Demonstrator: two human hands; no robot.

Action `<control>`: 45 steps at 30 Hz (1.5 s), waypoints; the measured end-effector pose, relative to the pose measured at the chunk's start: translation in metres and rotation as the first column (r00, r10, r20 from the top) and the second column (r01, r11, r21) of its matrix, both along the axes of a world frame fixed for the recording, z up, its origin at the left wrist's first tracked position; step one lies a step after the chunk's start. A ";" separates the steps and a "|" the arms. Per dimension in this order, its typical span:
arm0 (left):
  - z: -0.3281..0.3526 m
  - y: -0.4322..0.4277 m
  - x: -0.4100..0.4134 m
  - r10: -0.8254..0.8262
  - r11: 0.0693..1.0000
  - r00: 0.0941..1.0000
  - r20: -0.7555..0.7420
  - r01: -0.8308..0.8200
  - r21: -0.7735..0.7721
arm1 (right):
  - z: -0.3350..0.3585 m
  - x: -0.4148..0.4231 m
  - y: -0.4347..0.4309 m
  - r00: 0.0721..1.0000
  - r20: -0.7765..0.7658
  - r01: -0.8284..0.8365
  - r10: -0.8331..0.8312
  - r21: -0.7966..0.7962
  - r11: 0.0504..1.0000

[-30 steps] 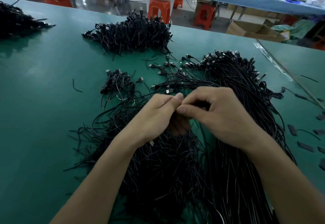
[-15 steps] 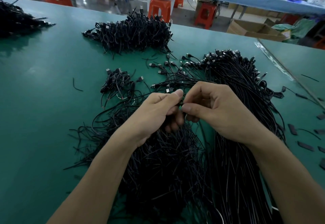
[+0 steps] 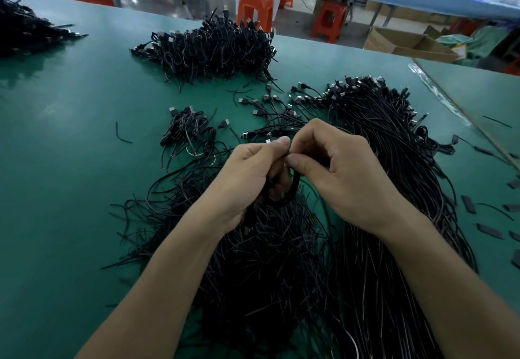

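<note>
Our left hand [image 3: 250,178] and right hand [image 3: 349,181] meet fingertip to fingertip. Both are curled and pinch a thin black cable [image 3: 295,187] wound into a small loop, held over the heap of loose black cables [image 3: 267,260] on the green table [image 3: 70,175]. To the right lies a long sheaf of black USB-plug cables [image 3: 380,139]; farther back sits a pile of coiled black cables [image 3: 213,46]. Beyond the table stand orange plastic stools [image 3: 254,6] and an open cardboard box [image 3: 405,44].
</note>
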State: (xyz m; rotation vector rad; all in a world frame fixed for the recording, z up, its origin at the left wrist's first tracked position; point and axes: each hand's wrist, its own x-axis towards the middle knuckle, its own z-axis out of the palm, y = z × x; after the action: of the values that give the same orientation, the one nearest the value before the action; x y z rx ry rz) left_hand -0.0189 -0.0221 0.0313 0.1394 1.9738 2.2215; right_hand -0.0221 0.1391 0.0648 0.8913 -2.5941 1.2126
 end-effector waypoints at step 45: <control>-0.020 -0.015 -0.017 0.357 0.921 0.917 -0.181 -0.377 -0.096 | -0.039 0.017 -0.008 0.809 0.447 0.146 -0.382 0.476 0.867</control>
State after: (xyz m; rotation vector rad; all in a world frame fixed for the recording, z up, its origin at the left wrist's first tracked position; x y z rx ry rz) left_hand -0.0354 -0.0368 0.0109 -0.0822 2.3963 2.3522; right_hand -0.0055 0.1314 0.0255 0.2006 -3.3675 0.9213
